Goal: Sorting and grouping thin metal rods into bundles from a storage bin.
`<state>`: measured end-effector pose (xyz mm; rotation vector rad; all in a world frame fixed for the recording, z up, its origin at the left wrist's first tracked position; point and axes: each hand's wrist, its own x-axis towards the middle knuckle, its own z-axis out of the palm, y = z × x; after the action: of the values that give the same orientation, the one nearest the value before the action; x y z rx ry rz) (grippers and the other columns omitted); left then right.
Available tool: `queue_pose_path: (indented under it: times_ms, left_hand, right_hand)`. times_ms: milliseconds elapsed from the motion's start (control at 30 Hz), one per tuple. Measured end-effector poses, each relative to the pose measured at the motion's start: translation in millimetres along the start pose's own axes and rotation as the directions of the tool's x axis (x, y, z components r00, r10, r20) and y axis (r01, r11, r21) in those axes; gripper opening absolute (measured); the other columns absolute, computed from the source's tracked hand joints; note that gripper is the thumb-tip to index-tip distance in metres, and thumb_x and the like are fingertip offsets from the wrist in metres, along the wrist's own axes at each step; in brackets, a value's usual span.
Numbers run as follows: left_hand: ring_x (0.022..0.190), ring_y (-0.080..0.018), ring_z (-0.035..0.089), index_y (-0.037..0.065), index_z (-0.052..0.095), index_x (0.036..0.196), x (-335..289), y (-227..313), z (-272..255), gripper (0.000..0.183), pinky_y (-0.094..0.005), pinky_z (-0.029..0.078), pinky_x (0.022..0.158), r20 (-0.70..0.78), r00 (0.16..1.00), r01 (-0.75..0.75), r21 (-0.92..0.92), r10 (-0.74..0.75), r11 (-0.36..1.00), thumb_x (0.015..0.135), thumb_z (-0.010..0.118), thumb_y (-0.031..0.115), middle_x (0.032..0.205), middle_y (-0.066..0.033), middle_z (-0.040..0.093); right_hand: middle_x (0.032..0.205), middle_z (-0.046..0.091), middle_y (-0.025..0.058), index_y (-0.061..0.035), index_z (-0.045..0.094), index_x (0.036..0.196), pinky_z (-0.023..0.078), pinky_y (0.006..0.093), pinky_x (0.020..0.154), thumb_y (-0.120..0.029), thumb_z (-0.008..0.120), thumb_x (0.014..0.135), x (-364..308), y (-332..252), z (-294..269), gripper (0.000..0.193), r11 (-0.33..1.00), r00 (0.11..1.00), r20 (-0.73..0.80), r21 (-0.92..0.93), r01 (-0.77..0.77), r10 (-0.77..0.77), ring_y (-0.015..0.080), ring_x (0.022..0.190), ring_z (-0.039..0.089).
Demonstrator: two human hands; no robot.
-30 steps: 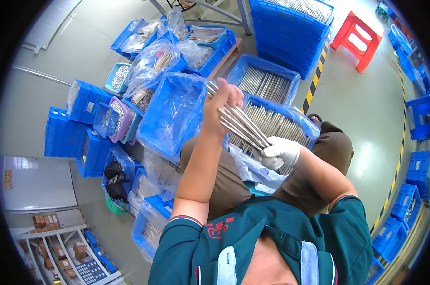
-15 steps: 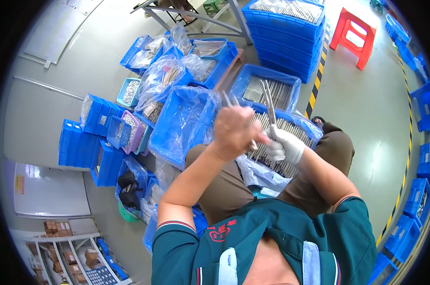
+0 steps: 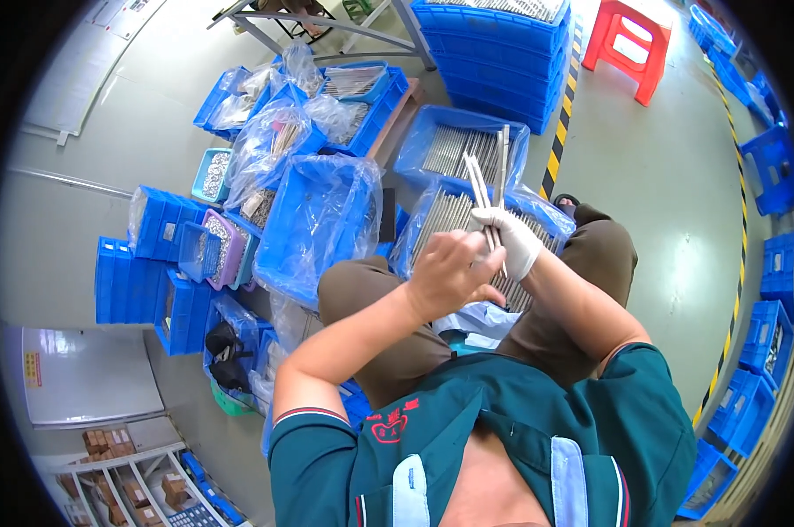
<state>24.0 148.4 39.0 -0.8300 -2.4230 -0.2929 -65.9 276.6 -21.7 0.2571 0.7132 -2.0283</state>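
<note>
Several slim silver metal rods (image 3: pixel 477 183) stick up from my white-gloved right hand (image 3: pixel 518 242), whose fingers are wrapped round them. My bare left hand (image 3: pixel 448 274) is just left of the glove, beside the rods' lower ends. Its thumb and fingers are apart, and I see nothing held in it. Below both hands, between my knees, a lined blue bin is filled with similar rods (image 3: pixel 441 220), partly hidden by my hands. Another blue bin (image 3: pixel 405 165) with more rods sits just beyond it.
A blue bin lined with clear plastic (image 3: pixel 278 250) stands by my left knee. Bagged bins and small tubs of metal parts, including a purple tub (image 3: pixel 230 263), are further left. Tall stacked blue crates (image 3: pixel 502 83) and a red stool (image 3: pixel 632 44) stand ahead.
My left hand has moved down and opened, away from the rods' upper part. The rods in my right hand now show as a fuller bundle. The whole view has shifted slightly.
</note>
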Motion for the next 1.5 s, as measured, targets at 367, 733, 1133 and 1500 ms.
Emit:
queue_pose_path:
  times_ms: [367, 733, 1133, 1500]
  left_hand:
    - [0.086, -0.0253, 0.059, 0.004, 0.053, 0.098, -65, -10, 85, 0.014, -0.0401, 0.05, 0.075, 0.881, 0.078, 0.017, -0.469, -0.467, -0.883, 0.094, 0.043, 0.013, 0.094, -0.012, 0.059]
    - [0.086, -0.0308, 0.061, 0.005, 0.06, 0.091, -28, -11, 85, 0.049, -0.0451, 0.046, 0.085, 0.69, 0.334, -0.366, -0.534, -0.643, -0.762, 0.09, 0.04, 0.05, 0.089, -0.0143, 0.065]
    - [0.07, -0.0179, 0.055, 0.011, 0.05, 0.095, -33, -114, 54, 0.029, -0.032, 0.044, 0.055, 0.741, 0.134, 0.363, -0.654, -0.658, -0.664, 0.089, 0.052, 0.04, 0.088, -0.0048, 0.051]
    - [0.082, -0.0271, 0.06, -0.005, 0.049, 0.105, -49, -149, 58, 0.017, -0.0409, 0.055, 0.079, 0.647, 0.203, -0.137, -0.725, -0.735, -0.675, 0.092, 0.042, 0.001, 0.091, -0.0157, 0.053]
  right_hand:
    - [0.072, 0.056, 0.0029, -0.0084, 0.053, 0.086, 0.049, 0.0293, 0.057, -0.025, 0.061, 0.088, -1, -26, -2, 0.019, 0.911, 0.933, 0.097, -0.205, 0.358, -0.346, 0.0147, 0.064, 0.058]
    - [0.077, 0.061, 0.002, -0.0039, 0.063, 0.087, 0.045, 0.0279, 0.068, -0.022, 0.063, 0.084, -5, 62, 36, 0.018, 0.498, 0.788, 0.084, -0.733, 0.463, -0.61, 0.0101, 0.073, 0.055]
    - [0.068, 0.057, 0.0048, -0.001, 0.056, 0.085, 0.045, 0.0237, 0.055, -0.004, 0.055, 0.087, -25, -7, 52, 0.004, 0.351, 0.787, 0.328, -0.758, 0.549, -0.522, 0.0115, 0.057, 0.054]
    - [0.063, 0.048, -0.0008, -0.0034, 0.056, 0.081, 0.031, 0.0198, 0.043, -0.02, 0.057, 0.09, 16, -7, -15, 0.019, 0.547, 0.97, -0.104, -0.837, 0.034, -0.22, 0.0046, 0.049, 0.041]
